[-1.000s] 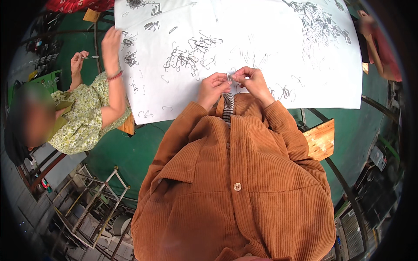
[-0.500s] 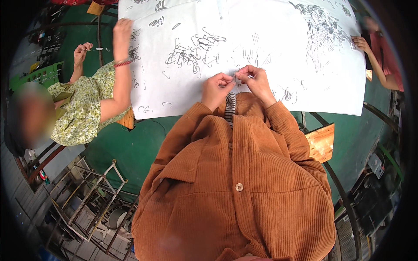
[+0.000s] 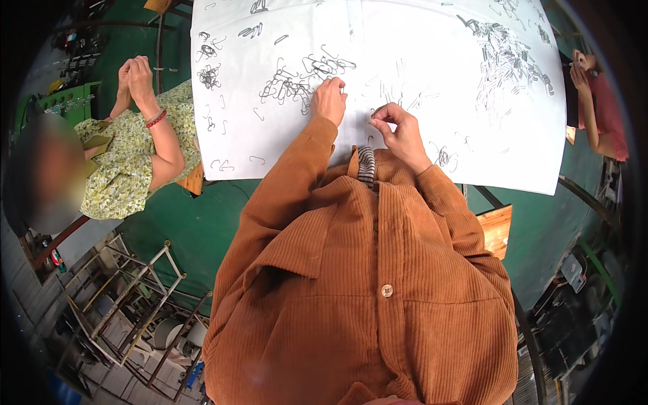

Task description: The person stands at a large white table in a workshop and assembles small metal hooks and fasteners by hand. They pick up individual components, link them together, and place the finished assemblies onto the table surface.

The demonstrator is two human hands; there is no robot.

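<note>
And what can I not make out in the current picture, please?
Head view:
Left hand: its back hides whether it holds anything.
Right hand: anything it pinches is too small to tell.
Hooks: they overlap, which hides their number.
Table: its far side is cut off by the picture's top edge.

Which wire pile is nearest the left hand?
The sprawling tangle of dark hooks left of centre: it lies right beside the left hand; the other piles are farther.

Left hand (image 3: pixel 329 101), previously meeting right hand (image 3: pixel 399 131), now sits apart from it, fingers at the edge of the dark hook pile (image 3: pixel 287 84). Left-side co-worker's hands (image 3: pixel 140 81), previously apart, are together, clear of the worktop (image 3: pixel 236 142).
</note>
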